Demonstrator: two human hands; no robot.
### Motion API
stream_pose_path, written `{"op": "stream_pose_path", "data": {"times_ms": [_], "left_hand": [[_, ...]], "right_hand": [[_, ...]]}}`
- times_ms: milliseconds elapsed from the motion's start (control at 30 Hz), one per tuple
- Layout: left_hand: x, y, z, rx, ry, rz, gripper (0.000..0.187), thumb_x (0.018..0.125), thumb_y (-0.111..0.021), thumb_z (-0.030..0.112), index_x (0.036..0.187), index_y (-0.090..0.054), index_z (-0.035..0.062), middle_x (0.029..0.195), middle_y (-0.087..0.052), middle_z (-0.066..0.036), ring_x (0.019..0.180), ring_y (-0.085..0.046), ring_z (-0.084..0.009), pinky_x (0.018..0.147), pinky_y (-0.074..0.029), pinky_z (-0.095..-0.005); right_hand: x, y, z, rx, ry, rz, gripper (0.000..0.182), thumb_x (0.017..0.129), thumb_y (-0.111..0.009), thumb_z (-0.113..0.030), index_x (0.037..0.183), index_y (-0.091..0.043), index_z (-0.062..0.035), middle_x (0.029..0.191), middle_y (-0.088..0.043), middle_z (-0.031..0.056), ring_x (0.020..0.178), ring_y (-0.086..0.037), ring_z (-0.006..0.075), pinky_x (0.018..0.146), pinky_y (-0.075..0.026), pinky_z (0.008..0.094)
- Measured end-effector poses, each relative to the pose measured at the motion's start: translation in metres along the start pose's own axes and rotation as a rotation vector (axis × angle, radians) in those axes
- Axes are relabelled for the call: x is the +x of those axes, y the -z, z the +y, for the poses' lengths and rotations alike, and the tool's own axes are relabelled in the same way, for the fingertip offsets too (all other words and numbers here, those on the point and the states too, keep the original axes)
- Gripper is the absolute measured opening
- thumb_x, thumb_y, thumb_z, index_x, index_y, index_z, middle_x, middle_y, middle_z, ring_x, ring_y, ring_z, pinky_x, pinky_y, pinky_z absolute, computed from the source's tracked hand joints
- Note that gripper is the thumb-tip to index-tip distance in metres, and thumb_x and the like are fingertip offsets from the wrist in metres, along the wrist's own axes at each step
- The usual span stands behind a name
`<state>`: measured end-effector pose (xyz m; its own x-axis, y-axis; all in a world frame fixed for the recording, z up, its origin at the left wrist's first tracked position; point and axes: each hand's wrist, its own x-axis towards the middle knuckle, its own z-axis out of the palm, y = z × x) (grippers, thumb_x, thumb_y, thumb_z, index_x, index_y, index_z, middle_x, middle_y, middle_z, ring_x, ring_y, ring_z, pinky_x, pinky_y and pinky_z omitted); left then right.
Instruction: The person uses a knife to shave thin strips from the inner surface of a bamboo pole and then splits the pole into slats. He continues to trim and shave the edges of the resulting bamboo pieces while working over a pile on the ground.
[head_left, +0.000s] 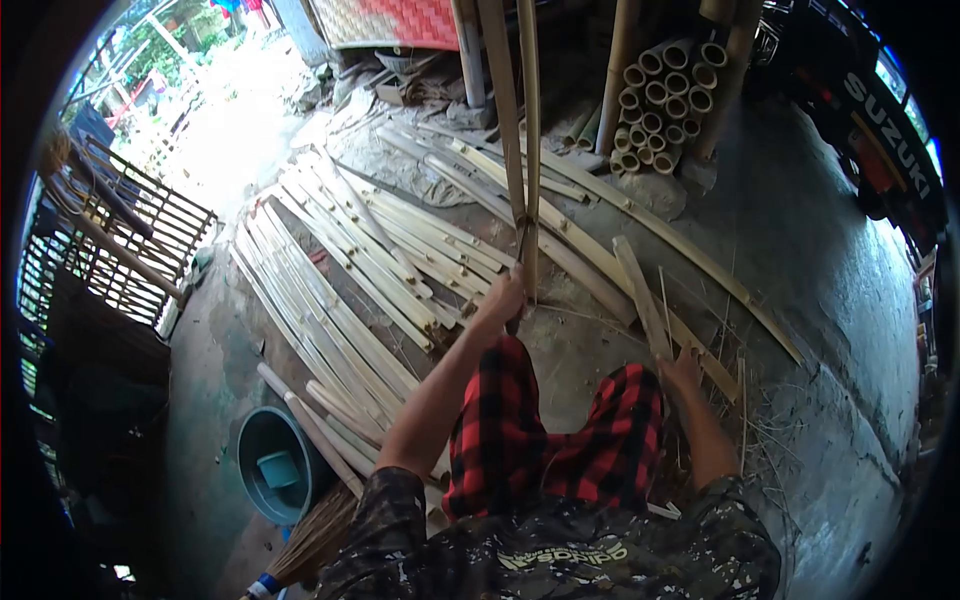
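Note:
My left hand (508, 298) is closed in front of my left knee, around a dark tool or the lower part of a bamboo piece; which of these is too small to tell. Two long bamboo strips (531, 150) rise upright from beside it toward the top of the view. Over by my right knee, my right hand (681, 368) is closed on the lower end of a shorter bamboo piece (641, 290), which leans up and away to the left. Long split bamboo strips (590, 245) lie on the floor beyond both hands.
Many split bamboo strips (320, 290) cover the floor at front left. A green basin (250, 455) and a stick broom (312, 535) are at lower left. Bamboo tubes (655, 90) are stacked at the back, a motorcycle (880, 130) stands at right, and a slatted bamboo frame (150, 225) at left.

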<state>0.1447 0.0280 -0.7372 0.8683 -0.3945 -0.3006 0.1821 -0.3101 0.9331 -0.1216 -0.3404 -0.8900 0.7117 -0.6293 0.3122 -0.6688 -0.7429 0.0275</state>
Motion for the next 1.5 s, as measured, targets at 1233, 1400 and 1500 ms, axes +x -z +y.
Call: {"op": "stream_pose_path", "data": {"times_ms": [1233, 1400, 1500], "left_hand": [[0.041, 0.044, 0.275, -0.118, -0.884, 0.486, 0.037, 0.105, -0.047, 0.038, 0.102, -0.062, 0.0041, 0.081, -0.064, -0.007, 0.072, -0.065, -0.0202, 0.065, -0.052, -0.0355], [0.064, 0.038, 0.264, -0.126, -1.049, 0.789, 0.031, 0.106, -0.047, 0.027, 0.099, -0.063, 0.0015, 0.073, -0.058, -0.005, 0.067, -0.056, -0.0141, 0.062, -0.045, -0.0334], [0.078, 0.047, 0.261, -0.053, -1.077, 0.904, 0.031, 0.105, -0.048, 0.025, 0.1, -0.064, -0.0002, 0.072, -0.059, -0.008, 0.068, -0.057, -0.0177, 0.064, -0.046, -0.0361]], "right_hand": [[-0.021, 0.112, -0.286, 1.174, 0.028, -0.593, 0.051, 0.079, -0.072, -0.032, 0.111, -0.062, 0.0062, 0.101, -0.069, 0.0233, 0.09, -0.07, 0.0342, 0.079, -0.055, 0.0437], [-0.02, 0.081, -0.316, 1.475, -0.192, -0.758, 0.036, 0.085, -0.074, -0.028, 0.106, -0.06, -0.0025, 0.088, -0.063, 0.0086, 0.07, -0.062, 0.0166, 0.052, -0.048, 0.0348], [-0.019, 0.098, -0.323, 1.567, -0.156, -0.724, 0.027, 0.087, -0.075, -0.027, 0.1, -0.06, -0.008, 0.081, -0.06, 0.0018, 0.064, -0.055, 0.0125, 0.049, -0.043, 0.0329]]}}
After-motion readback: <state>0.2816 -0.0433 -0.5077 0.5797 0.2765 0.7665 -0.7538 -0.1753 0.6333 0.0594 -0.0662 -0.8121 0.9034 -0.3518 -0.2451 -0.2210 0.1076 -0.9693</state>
